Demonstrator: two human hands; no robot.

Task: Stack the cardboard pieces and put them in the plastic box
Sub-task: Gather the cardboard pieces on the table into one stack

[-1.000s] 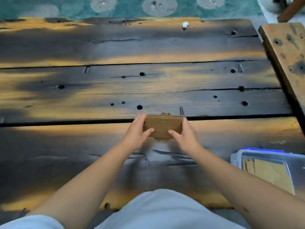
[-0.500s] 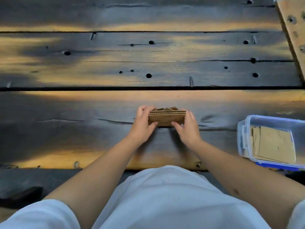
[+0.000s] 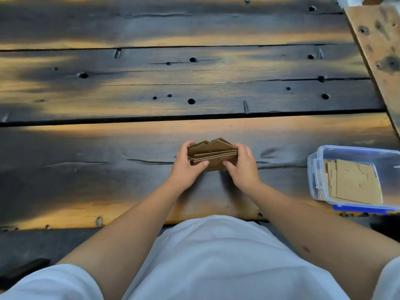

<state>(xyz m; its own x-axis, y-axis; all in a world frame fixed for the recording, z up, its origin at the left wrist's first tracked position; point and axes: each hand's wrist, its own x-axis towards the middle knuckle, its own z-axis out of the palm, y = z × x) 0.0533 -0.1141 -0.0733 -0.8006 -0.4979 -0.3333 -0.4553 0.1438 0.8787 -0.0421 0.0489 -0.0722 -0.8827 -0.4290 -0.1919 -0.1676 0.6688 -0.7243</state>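
Note:
A small stack of brown cardboard pieces sits low over the dark wooden table, near its front edge. My left hand grips the stack's left end and my right hand grips its right end, thumbs pressed on the near side. The top pieces are uneven and stick up at the back. A clear plastic box with a blue rim stands at the right, and flat cardboard pieces lie inside it.
The plank table stretches far ahead, with knots, holes and gaps between boards. A lighter wooden board runs along the right side. My white-clothed lap fills the bottom of the view.
The stack has tipped from facing me to lying flatter and lower towards the table, and its top pieces have fanned out. The view has tilted down, so the box shows more fully.

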